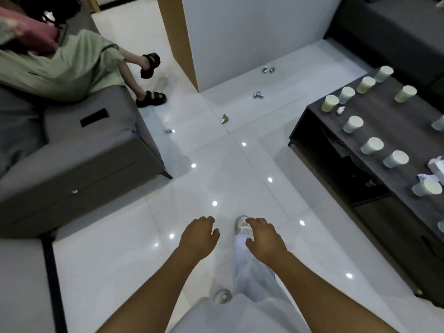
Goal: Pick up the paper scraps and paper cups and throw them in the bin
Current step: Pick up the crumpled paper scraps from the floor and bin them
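Our left hand (199, 237) and right hand (264, 239) hang apart, empty, fingers relaxed, over glossy tiles (120, 260); round paper cups (353, 124) dot the dark table (319, 118); crumpled scraps (258, 94) lie ahead.

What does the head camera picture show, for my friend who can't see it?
Two empty hands, left hand and right hand, reach out over a shiny white floor dotted with paper scraps. Paper cups stand on a dark table at right; someone sits on a grey sofa at left.

No text, label, brand, number or sign can be read on anything shown; the cups (353, 124) on the table (394, 131) are seen unmarked.
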